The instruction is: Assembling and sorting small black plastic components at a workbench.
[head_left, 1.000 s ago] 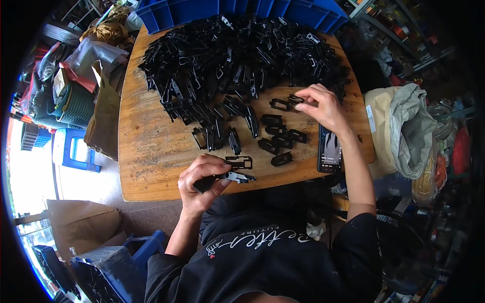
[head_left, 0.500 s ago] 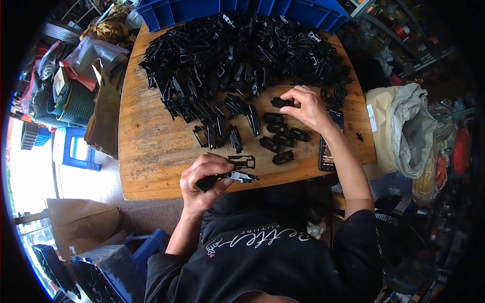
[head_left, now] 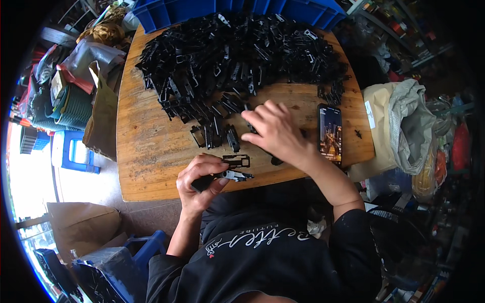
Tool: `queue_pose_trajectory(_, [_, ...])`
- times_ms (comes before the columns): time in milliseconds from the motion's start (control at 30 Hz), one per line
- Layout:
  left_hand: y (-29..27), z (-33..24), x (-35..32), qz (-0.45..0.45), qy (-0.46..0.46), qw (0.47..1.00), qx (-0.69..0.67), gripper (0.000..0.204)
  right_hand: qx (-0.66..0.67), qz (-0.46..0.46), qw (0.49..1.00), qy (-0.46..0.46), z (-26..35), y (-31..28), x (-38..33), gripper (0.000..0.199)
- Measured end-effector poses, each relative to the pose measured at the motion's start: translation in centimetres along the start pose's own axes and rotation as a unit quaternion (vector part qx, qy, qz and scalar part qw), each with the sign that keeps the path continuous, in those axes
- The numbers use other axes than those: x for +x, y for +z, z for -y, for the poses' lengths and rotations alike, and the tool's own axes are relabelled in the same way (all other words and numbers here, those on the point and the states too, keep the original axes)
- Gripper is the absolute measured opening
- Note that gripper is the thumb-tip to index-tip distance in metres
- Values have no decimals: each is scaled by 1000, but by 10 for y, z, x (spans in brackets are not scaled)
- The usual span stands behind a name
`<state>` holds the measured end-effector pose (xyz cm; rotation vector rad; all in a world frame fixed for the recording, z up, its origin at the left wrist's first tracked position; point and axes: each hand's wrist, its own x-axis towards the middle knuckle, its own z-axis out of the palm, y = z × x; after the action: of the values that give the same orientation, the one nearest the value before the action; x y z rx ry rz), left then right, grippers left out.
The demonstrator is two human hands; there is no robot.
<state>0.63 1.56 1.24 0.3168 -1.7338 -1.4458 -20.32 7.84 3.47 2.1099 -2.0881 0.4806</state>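
Observation:
My left hand (head_left: 198,183) is closed around small black plastic parts near the table's front edge. A rectangular black open frame (head_left: 237,161) sticks out past its fingertips. Below that frame, a black piece with a pale grey face (head_left: 235,175) shows by the thumb. My right hand (head_left: 277,132) hovers over the middle of the table, index finger and thumb apart, with nothing visible between them. Just left of its fingers lie loose black parts (head_left: 232,138). Its palm and wrist hide most of a group of short black pieces.
A large heap of black plastic parts (head_left: 202,60) covers the back of the wooden table (head_left: 146,131), before blue crates (head_left: 177,12). A lit phone (head_left: 330,134) lies at the right, beside a small dark scrap (head_left: 358,134). Sacks (head_left: 389,126) stand off the right edge.
My right hand has moved left and toward me, off the short black piece its fingers were on. The phone screen has turned brighter. My left hand keeps its hold, nearly still.

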Motion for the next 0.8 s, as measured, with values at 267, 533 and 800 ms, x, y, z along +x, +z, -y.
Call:
queue_pose_trajectory(267, [1,3,-2,-7,3,1000,-14,23,83,-106,990,46,16,2,11,27])
queue_pose_trajectory(533, [3,0,-1,-11,-17,1000,-6,25,327,-86,936,99,10,6,5,24])
queue_pose_trajectory(800, [0,1,0,0,-2,1000,-1,22,141,-121,968,166,-63,-23,-16,20])
